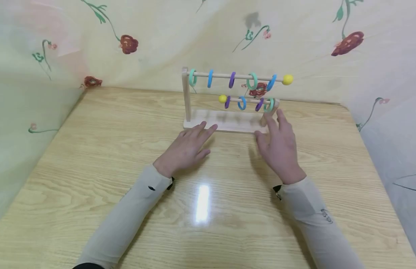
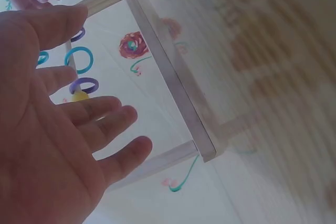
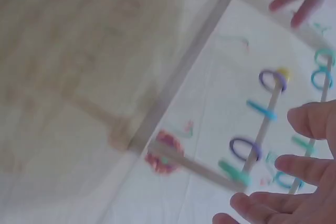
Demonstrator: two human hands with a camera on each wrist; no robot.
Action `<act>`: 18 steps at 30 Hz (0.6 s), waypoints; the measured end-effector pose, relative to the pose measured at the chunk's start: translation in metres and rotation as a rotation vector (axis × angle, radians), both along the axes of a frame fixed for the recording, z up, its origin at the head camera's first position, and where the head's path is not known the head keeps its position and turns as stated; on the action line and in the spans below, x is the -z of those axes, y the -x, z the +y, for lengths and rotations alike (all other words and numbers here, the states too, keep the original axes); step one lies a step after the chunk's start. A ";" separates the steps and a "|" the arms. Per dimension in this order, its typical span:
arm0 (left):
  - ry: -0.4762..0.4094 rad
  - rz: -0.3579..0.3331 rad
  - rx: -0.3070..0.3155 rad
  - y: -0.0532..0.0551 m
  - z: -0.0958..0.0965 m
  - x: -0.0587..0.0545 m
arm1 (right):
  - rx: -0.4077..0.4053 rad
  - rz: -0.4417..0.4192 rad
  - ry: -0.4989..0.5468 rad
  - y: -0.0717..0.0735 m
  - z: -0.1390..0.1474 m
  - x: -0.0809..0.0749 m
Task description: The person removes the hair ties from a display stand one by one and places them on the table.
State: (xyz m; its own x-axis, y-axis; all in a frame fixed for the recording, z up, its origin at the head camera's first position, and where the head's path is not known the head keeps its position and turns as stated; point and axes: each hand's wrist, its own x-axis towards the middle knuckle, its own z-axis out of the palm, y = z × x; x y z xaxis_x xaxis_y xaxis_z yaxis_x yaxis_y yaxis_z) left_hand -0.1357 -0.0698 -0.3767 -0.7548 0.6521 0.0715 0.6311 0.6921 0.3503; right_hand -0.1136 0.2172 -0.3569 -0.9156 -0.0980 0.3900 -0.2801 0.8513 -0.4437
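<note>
I have the pale wooden two-rod ring stand (image 1: pixel 208 117) ahead of me, towards the far side of the wood-grained counter (image 1: pixel 127 123); its long axis runs left to right, square across my view; the tall wooden post (image 1: pixel 186 97) rises at the left end and the short wooden post (image 1: pixel 263 120) at the right, so the upper wooden rod (image 1: pixel 221 75) runs rightward to a round yellow ball (image 1: pixel 287 79) and the lower wooden rod (image 1: pixel 250 100) leftward to another yellow ball (image 1: pixel 222 99); both carry thin green, blue and purple rings (image 1: pixel 210 79); the bare left hand (image 1: pixel 184 149) is in front of the left half of the flat pale base (image 1: pixel 234 127), fingers parted and gripping nothing; the bare right hand (image 1: pixel 280 147) is likewise spread and unladen, its fingertips beside the short post (from overhead they overlap it, though I cannot tell whether they touch); the two hands are well apart, and I judge the right the nearer to its own post; the left points up at the base's front edge, inward of the tall post; what matters, as I read it, is that each hand faces one end of that crosswise axis.
</note>
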 end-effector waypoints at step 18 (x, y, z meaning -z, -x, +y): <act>-0.027 0.024 0.031 0.005 0.010 0.003 | 0.056 -0.288 0.356 0.056 0.057 -0.013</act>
